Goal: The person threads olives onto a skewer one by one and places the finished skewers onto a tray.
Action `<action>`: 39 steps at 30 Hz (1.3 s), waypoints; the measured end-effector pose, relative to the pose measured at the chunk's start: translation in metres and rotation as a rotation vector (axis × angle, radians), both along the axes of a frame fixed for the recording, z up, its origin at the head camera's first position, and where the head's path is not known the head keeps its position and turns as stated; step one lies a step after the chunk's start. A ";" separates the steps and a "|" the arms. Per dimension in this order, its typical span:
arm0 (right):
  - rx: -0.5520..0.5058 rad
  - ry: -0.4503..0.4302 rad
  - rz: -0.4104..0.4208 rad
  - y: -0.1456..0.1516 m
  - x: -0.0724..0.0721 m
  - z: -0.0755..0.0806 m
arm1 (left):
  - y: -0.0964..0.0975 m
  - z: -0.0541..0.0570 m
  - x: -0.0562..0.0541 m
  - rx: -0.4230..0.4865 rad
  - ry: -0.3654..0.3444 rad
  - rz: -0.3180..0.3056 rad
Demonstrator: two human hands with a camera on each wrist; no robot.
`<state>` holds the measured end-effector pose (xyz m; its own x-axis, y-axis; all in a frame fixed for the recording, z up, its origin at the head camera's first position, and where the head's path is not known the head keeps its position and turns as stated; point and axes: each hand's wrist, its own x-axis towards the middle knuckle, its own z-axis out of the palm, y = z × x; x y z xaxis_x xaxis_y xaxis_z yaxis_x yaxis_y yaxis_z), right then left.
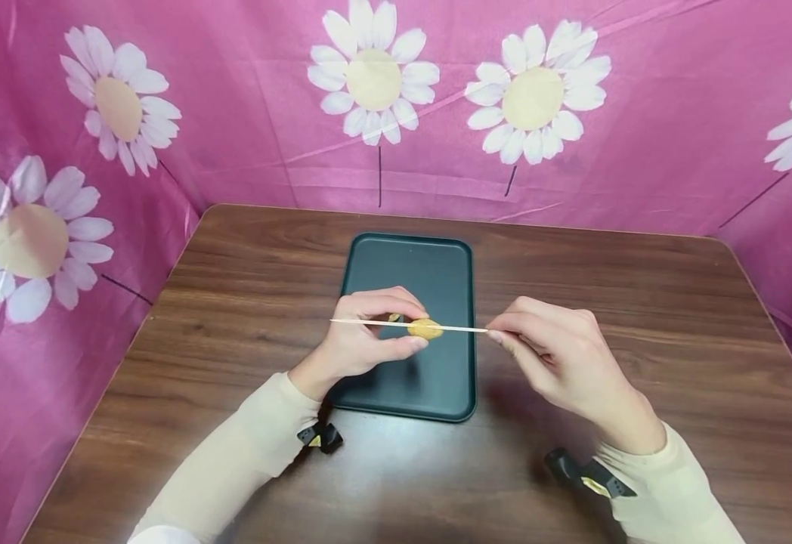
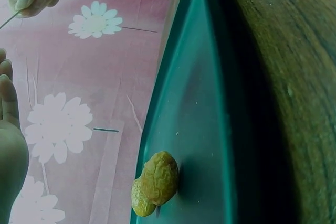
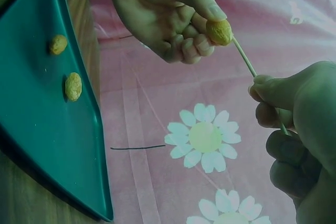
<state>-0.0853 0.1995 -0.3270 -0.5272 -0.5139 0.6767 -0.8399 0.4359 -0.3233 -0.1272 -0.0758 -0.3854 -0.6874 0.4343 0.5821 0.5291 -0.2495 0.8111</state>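
Observation:
My left hand (image 1: 369, 325) pinches a small wrinkled yellow potato (image 1: 426, 329) between thumb and fingertips, above the dark green tray (image 1: 406, 264). A thin wooden skewer (image 1: 464, 329) meets this potato, and its pointed end shows on the far left, over the left palm. Held between the thumb and fingers of my right hand (image 1: 566, 359) is the skewer's right end. The right wrist view shows the skewer (image 3: 244, 59) running into the held potato (image 3: 219, 32). Two similar potatoes (image 2: 160, 178) lie on the tray, largely hidden by the left hand in the head view.
The tray lies on a brown wood-grain table (image 1: 233, 302), under the left hand. Behind and beside the table hangs a pink cloth (image 1: 233, 91) with large white flowers. Dark wrist devices (image 1: 321, 437) are worn at both sleeves.

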 end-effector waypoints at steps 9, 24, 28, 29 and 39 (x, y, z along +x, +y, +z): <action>0.021 0.015 0.000 -0.004 -0.002 0.001 | 0.000 -0.003 0.000 -0.006 0.009 0.021; 0.025 0.004 -0.003 -0.004 -0.001 0.006 | 0.007 -0.002 0.002 0.011 -0.017 -0.004; 0.014 -0.013 0.003 -0.006 0.000 0.004 | 0.007 -0.003 0.002 0.016 -0.017 -0.014; 0.014 -0.018 0.006 -0.006 0.000 0.004 | 0.007 -0.003 0.003 0.015 -0.016 -0.016; 0.004 -0.021 0.026 -0.010 -0.001 0.002 | 0.006 -0.002 0.002 0.012 -0.017 -0.021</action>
